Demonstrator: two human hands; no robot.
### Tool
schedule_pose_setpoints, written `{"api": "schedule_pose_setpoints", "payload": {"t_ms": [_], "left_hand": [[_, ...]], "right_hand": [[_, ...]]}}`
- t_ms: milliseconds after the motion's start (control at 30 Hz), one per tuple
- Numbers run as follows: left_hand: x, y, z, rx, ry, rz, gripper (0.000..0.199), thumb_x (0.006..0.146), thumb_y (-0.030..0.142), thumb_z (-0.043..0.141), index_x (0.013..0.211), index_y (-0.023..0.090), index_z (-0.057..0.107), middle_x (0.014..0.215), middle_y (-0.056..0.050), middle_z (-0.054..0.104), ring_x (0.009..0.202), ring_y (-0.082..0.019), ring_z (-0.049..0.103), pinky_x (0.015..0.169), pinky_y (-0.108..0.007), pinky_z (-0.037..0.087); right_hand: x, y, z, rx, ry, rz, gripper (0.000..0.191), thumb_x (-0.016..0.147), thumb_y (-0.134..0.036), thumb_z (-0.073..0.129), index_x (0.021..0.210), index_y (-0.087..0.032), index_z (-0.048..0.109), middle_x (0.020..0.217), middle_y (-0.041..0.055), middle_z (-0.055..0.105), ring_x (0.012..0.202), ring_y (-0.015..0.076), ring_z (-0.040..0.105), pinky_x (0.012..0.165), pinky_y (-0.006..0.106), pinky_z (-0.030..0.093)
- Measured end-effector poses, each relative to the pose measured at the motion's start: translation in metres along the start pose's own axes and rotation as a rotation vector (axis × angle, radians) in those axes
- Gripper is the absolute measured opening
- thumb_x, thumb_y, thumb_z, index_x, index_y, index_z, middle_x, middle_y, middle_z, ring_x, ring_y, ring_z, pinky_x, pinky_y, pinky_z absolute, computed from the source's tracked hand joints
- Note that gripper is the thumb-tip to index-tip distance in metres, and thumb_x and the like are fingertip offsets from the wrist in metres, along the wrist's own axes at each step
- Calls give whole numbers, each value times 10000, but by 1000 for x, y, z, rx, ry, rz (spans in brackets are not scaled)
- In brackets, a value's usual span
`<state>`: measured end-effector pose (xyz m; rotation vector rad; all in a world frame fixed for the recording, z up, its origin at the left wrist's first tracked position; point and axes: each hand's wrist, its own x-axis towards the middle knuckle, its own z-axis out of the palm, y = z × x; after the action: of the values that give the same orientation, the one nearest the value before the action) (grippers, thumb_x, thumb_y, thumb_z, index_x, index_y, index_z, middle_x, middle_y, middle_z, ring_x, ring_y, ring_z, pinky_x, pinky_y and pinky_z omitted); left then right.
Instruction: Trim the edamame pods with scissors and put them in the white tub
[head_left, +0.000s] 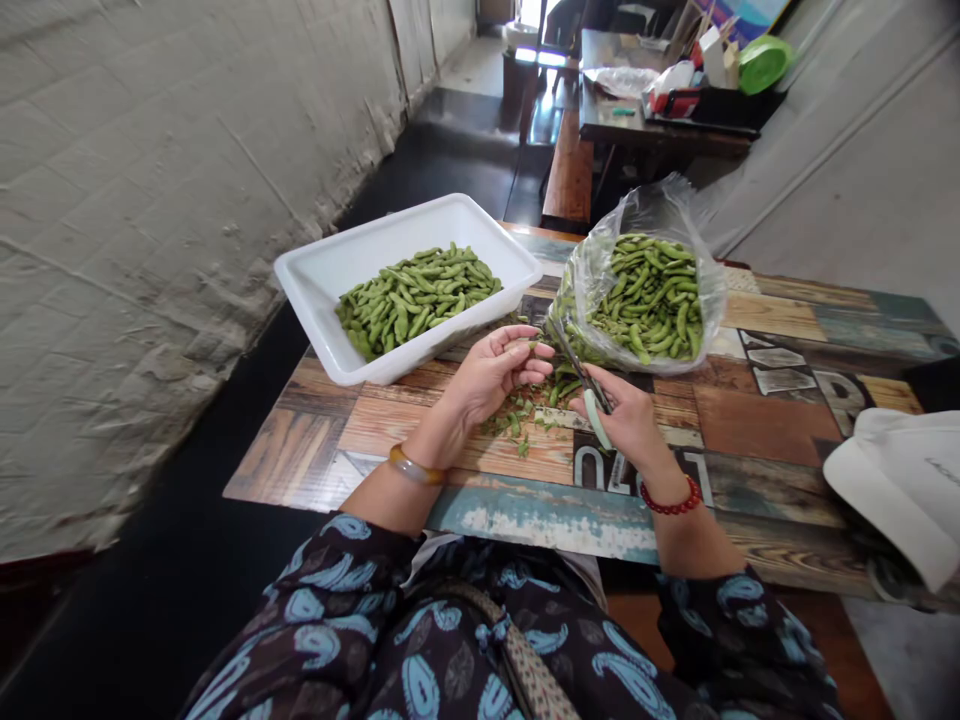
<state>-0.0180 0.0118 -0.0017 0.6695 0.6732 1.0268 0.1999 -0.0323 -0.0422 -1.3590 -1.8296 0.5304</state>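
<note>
Left hand [499, 375], centre of frame: your fingers are curled, fingertips closed on a small green piece [532, 345], its ends mostly hidden. Right hand [626, 415], right of centre: your fingers are wrapped around the pale-green-handled scissors [598, 418], blades angled up and left; blade gap cannot be told. Green pods [420, 300] lie heaped in the white tub [319, 290], left of centre. More pods [660, 300] fill your clear plastic bag [585, 285], right of centre. Loose pods [562, 385] and green trimmings [517, 425] lie between your hands on the patterned desk [765, 420]. White cap [904, 485]: right edge of frame.
</note>
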Motion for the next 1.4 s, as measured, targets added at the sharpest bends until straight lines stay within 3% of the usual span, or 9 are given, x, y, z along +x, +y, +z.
{"api": "schedule_pose_setpoints", "payload": {"t_ms": [133,333,567,1067,1400], "left_hand": [[0,-2,1,64,-54,14,342,749,284,779,967,129,565,895,-63,746,567,-111,678,474,-175,482],[1,-6,0,163,-61,47,375,742,402,773,853,136,533,698,-11,710,435,-72,590,397,-149,370],[0,-13,4,225,-141,35,350,748,385,769,847,132,548,763,-27,727,478,-71,605,443,-161,400],[-1,-16,4,197,-154,27,350,750,384,769,835,141,534,757,-32,735,473,-85,613,458,-173,433],[2,-13,2,163,-21,50,389,669,350,817,843,155,529,657,-4,697,451,-83,582,445,-169,426]], "right_hand": [[0,-3,-3,-54,-49,-41,511,816,-425,688,1250,-161,639,1084,121,733,974,270,708,929,432,569],[0,-8,-3,-91,-119,-103,520,814,-426,702,1266,-188,604,1136,129,697,1059,279,666,939,437,558],[0,-8,0,-60,-117,-140,531,817,-418,704,1275,-174,592,1119,134,697,1052,282,670,936,432,561],[-2,-5,4,-24,-109,-150,479,832,-402,678,1260,-199,605,1167,121,706,1064,265,678,953,420,548],[-2,-2,5,-5,-102,-112,451,814,-404,705,1207,-185,672,1167,122,727,1047,259,706,948,393,565]]}}
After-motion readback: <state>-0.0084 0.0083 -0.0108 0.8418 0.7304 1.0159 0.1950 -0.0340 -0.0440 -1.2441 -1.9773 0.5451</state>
